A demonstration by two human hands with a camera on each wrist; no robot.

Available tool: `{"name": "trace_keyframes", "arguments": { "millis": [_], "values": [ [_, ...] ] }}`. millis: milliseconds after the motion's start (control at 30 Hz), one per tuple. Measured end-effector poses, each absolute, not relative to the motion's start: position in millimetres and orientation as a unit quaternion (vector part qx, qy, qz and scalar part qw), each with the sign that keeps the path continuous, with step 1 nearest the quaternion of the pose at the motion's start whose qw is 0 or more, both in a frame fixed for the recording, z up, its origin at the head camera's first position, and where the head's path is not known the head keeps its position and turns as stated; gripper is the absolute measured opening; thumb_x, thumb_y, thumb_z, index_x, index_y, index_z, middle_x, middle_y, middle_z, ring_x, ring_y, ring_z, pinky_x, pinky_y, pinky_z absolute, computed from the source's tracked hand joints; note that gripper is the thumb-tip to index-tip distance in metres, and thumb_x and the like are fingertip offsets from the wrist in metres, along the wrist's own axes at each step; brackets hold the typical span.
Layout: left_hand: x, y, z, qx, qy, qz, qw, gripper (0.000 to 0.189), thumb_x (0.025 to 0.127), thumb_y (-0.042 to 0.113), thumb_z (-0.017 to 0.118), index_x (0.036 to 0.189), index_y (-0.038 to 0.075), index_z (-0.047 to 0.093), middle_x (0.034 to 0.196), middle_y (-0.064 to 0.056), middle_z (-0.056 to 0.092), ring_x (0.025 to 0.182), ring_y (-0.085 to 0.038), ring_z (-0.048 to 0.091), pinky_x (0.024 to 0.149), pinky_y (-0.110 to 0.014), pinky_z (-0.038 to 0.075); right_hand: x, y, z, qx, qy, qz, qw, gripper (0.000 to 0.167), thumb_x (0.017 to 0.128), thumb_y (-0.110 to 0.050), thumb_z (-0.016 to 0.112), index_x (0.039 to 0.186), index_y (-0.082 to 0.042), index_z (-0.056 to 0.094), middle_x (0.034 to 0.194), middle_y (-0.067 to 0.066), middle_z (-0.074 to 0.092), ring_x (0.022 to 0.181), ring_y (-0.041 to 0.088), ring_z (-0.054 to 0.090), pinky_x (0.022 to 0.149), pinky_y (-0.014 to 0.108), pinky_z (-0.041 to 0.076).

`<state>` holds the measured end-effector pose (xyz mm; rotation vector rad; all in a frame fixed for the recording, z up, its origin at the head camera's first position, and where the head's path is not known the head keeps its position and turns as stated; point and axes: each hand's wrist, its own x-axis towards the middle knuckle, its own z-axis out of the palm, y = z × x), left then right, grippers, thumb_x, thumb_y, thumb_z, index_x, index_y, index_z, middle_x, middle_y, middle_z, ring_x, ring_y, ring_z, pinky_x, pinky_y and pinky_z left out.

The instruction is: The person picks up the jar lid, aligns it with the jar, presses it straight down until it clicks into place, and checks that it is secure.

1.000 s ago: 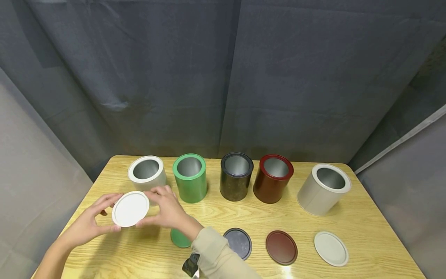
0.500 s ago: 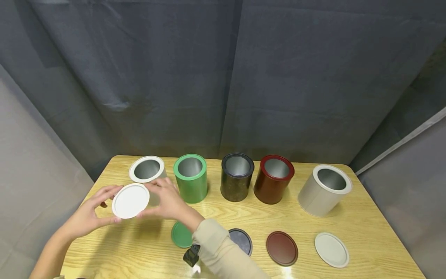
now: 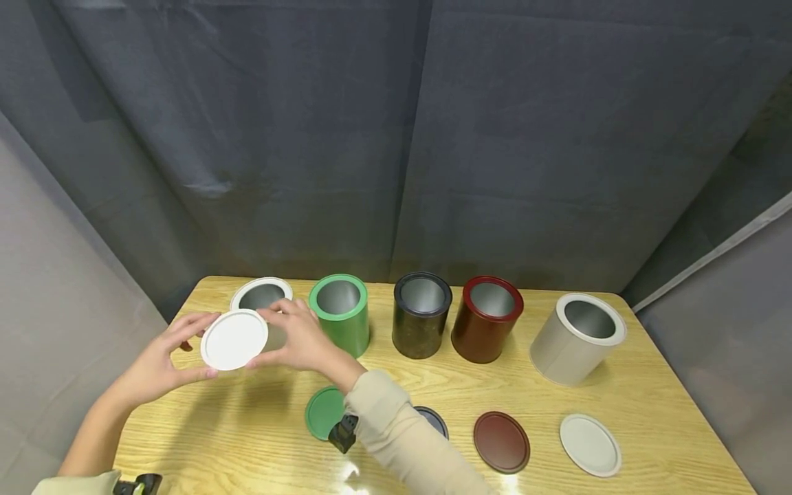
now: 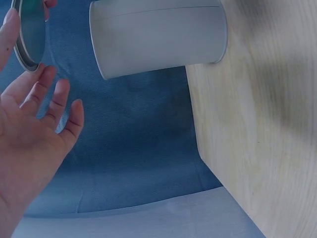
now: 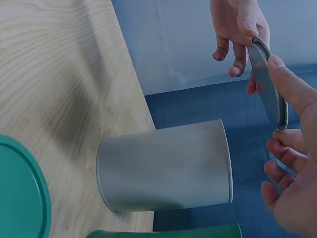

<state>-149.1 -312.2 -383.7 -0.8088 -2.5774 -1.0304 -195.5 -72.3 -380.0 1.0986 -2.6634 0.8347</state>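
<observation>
A round white lid (image 3: 234, 339) is held in the air, tilted, near the left end of the table. My left hand (image 3: 150, 363) pinches its left edge between thumb and fingertips, the other fingers spread. At the opposite edge my right hand (image 3: 298, 339) pinches it the same way. Right behind the lid stands an upright white can (image 3: 236, 296) without a lid, partly covered by the lid and right hand in the head view. From the side, in the right wrist view, the lid sits higher than the rim of the white can (image 5: 163, 168).
Along the back stand open cans: green (image 3: 346, 335), black (image 3: 418, 334), dark red (image 3: 480, 337) and off-white (image 3: 562, 352). Lids lie in front: green (image 3: 322, 411), black (image 3: 434, 421), dark red (image 3: 501, 442), off-white (image 3: 590, 445). Grey curtains (image 3: 309, 137) enclose the wooden table (image 3: 260, 454).
Both hands have raised the white lid and moved it away from the table's front, so it now overlaps the white can's rim in the head view. The cans and other lids stay put.
</observation>
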Motion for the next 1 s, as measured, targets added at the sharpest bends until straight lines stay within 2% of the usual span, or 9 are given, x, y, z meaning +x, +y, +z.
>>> {"name": "trace_keyframes", "arguments": {
  "millis": [233, 567, 767, 1000],
  "values": [
    [-156.0, -312.5, -376.5, -0.28, -0.888, -0.342, 0.126, 0.079, 0.059, 0.003, 0.083, 0.13, -0.001, 0.047, 0.12, 0.0, 0.046, 0.095, -0.001, 0.04, 0.068, -0.023, 0.035, -202.5, -71.2, -373.0, 0.374, -0.879, 0.289, 0.061, 0.077, 0.063, -0.048, 0.079, 0.128, -0.013, 0.054, 0.119, 0.001, 0.05, 0.104, 0.014, 0.041, 0.086, 0.021, 0.034],
    [-175.5, -310.7, -366.8, -0.299, -0.885, -0.337, 0.12, 0.075, 0.06, 0.002, 0.082, 0.127, -0.003, 0.049, 0.116, -0.005, 0.047, 0.094, -0.003, 0.04, 0.067, -0.028, 0.037, -219.8, -69.9, -366.1, 0.363, -0.882, 0.299, 0.035, 0.077, 0.065, -0.046, 0.078, 0.129, -0.013, 0.052, 0.117, 0.0, 0.051, 0.109, 0.015, 0.044, 0.088, 0.029, 0.034],
    [-188.8, -308.5, -358.3, -0.285, -0.891, -0.342, 0.091, 0.071, 0.066, 0.005, 0.08, 0.129, -0.002, 0.047, 0.119, -0.008, 0.046, 0.094, -0.003, 0.04, 0.068, -0.03, 0.038, -231.3, -68.1, -356.8, 0.359, -0.883, 0.302, 0.028, 0.077, 0.066, -0.046, 0.077, 0.131, -0.012, 0.051, 0.116, 0.002, 0.052, 0.105, 0.014, 0.045, 0.086, 0.023, 0.035],
    [-200.2, -306.7, -348.5, -0.268, -0.894, -0.352, 0.066, 0.067, 0.071, 0.008, 0.077, 0.13, -0.001, 0.047, 0.121, -0.008, 0.045, 0.094, -0.004, 0.04, 0.07, -0.029, 0.039, -243.2, -67.2, -347.7, 0.36, -0.882, 0.303, 0.025, 0.078, 0.067, -0.045, 0.077, 0.131, -0.009, 0.05, 0.118, 0.002, 0.051, 0.106, 0.016, 0.045, 0.087, 0.026, 0.036]
  ]
}}
